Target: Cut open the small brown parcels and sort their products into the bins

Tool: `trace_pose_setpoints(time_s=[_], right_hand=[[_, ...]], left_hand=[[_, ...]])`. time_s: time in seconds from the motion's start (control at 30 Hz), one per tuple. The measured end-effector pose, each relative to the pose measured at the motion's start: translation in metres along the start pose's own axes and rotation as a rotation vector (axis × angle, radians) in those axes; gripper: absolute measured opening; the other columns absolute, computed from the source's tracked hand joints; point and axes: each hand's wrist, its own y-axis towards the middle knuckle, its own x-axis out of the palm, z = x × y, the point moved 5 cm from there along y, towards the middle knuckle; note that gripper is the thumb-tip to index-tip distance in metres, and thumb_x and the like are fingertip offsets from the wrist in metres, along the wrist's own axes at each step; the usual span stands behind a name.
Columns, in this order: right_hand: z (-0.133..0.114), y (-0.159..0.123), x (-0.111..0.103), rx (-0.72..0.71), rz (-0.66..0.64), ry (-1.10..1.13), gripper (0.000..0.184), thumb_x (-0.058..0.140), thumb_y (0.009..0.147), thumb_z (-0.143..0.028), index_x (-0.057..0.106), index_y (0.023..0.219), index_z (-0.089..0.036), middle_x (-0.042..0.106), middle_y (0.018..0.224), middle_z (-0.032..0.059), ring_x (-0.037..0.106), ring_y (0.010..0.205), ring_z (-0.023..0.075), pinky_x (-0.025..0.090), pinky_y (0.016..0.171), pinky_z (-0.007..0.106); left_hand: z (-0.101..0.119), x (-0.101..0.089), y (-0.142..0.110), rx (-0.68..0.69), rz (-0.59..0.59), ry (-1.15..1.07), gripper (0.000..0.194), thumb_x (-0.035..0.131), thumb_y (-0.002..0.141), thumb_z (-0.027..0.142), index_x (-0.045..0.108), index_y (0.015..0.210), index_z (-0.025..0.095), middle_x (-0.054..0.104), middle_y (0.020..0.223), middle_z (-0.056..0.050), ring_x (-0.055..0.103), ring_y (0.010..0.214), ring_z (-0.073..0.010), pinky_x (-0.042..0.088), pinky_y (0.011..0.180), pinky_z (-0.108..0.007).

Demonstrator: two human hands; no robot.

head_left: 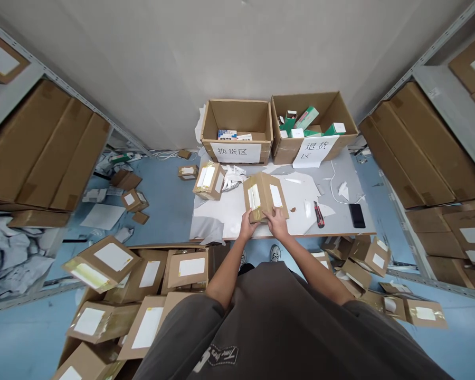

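A taped brown cardboard box (266,184) with white labels on two of its faces is in both hands, over the near part of the table (229,214). My left hand (247,226) grips its lower left corner. At its lower right edge, my right hand (277,222) is closed on the cardboard. Left of it stands another taped box (208,180), beside crumpled white paper scraps (233,176). A red and black box cutter (319,215) lies to the right, and a black phone (357,216) is farther right.
Two open cartons with paper signs, one carton (237,113) holding a few small packs and another carton (284,153) green ones, stand along the back wall. A large bin of parcels (142,285) is at lower left. Opened boxes (364,258) lie on the right floor. Shelves flank both sides.
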Motion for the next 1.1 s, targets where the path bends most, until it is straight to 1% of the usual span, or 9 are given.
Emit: trace_pose_setpoints(time_s=[0.13,0.27,0.43,0.57,0.67,0.77,0.9,1.0,1.1], right_hand=[[-0.013,-0.002,0.013,-0.133,-0.134,-0.015,0.085,0.053,0.092,-0.002,0.042,0.170,-0.034,0.054,0.155,0.0175,0.051,0.143,0.0351,0.049,0.115,0.053],[-0.021,-0.006,0.029,-0.256,-0.188,0.035,0.092,0.054,0.090,-0.002,0.033,0.174,-0.031,0.048,0.167,0.0149,0.040,0.157,0.0329,0.043,0.122,0.052],[0.029,-0.005,0.028,0.107,-0.117,0.016,0.090,0.073,0.090,-0.024,0.036,0.172,-0.025,0.038,0.172,0.0201,0.041,0.154,0.0425,0.043,0.119,0.060],[0.051,-0.007,0.041,0.210,-0.272,0.063,0.089,0.072,0.093,-0.028,0.031,0.173,-0.028,0.049,0.161,0.0208,0.061,0.134,0.0350,0.056,0.105,0.047],[0.049,-0.007,0.046,0.233,-0.265,0.109,0.083,0.064,0.096,-0.021,0.033,0.173,-0.026,0.058,0.148,0.0179,0.067,0.121,0.0296,0.058,0.101,0.042],[0.039,-0.006,0.040,0.187,-0.182,0.143,0.079,0.062,0.095,-0.018,0.038,0.170,-0.026,0.061,0.141,0.0145,0.064,0.125,0.0297,0.057,0.105,0.043],[0.019,-0.006,0.010,0.082,-0.011,0.107,0.066,0.059,0.098,-0.021,0.051,0.163,-0.024,0.057,0.147,0.0181,0.053,0.138,0.0361,0.050,0.115,0.053],[0.002,-0.002,-0.012,0.027,0.053,0.062,0.064,0.059,0.100,-0.021,0.053,0.163,-0.025,0.053,0.152,0.0193,0.048,0.142,0.0392,0.047,0.115,0.057],[-0.016,0.002,-0.017,-0.037,0.011,0.034,0.069,0.057,0.099,-0.015,0.049,0.166,-0.028,0.054,0.155,0.0178,0.046,0.145,0.0383,0.046,0.115,0.056]], left_hand=[[-0.020,0.008,0.003,-0.137,0.009,-0.022,0.087,0.086,0.082,0.031,0.048,0.160,0.020,0.060,0.152,-0.018,0.054,0.147,-0.0342,0.041,0.126,-0.053],[-0.034,-0.008,0.003,-0.227,-0.035,0.065,0.090,0.086,0.079,0.028,0.048,0.161,0.020,0.059,0.153,-0.018,0.054,0.148,-0.0355,0.045,0.124,-0.052],[-0.015,-0.023,-0.002,-0.066,-0.049,0.163,0.112,0.088,0.076,0.023,0.030,0.172,0.023,0.044,0.168,-0.017,0.042,0.158,-0.0357,0.043,0.127,-0.048],[-0.002,-0.013,-0.009,-0.100,-0.070,0.259,0.093,0.082,0.081,0.017,0.045,0.165,0.025,0.033,0.174,-0.018,0.045,0.155,-0.0419,0.047,0.122,-0.054],[0.000,-0.009,-0.011,-0.112,-0.050,0.273,0.082,0.080,0.084,0.016,0.052,0.161,0.026,0.034,0.173,-0.018,0.046,0.154,-0.0434,0.048,0.121,-0.056],[-0.003,-0.014,-0.012,-0.106,-0.017,0.232,0.083,0.081,0.084,0.018,0.052,0.161,0.029,0.038,0.171,-0.015,0.045,0.155,-0.0403,0.045,0.124,-0.054],[-0.009,-0.014,-0.010,-0.106,0.003,0.132,0.091,0.083,0.082,0.018,0.046,0.165,0.028,0.042,0.167,-0.015,0.045,0.155,-0.0371,0.042,0.127,-0.052],[-0.010,-0.002,-0.005,-0.075,-0.005,0.028,0.103,0.088,0.079,0.023,0.038,0.169,0.022,0.051,0.159,-0.018,0.046,0.153,-0.0367,0.039,0.128,-0.052],[-0.012,0.013,-0.002,-0.111,-0.062,-0.053,0.105,0.089,0.080,0.029,0.035,0.170,0.017,0.058,0.155,-0.019,0.052,0.149,-0.0367,0.042,0.126,-0.051]])
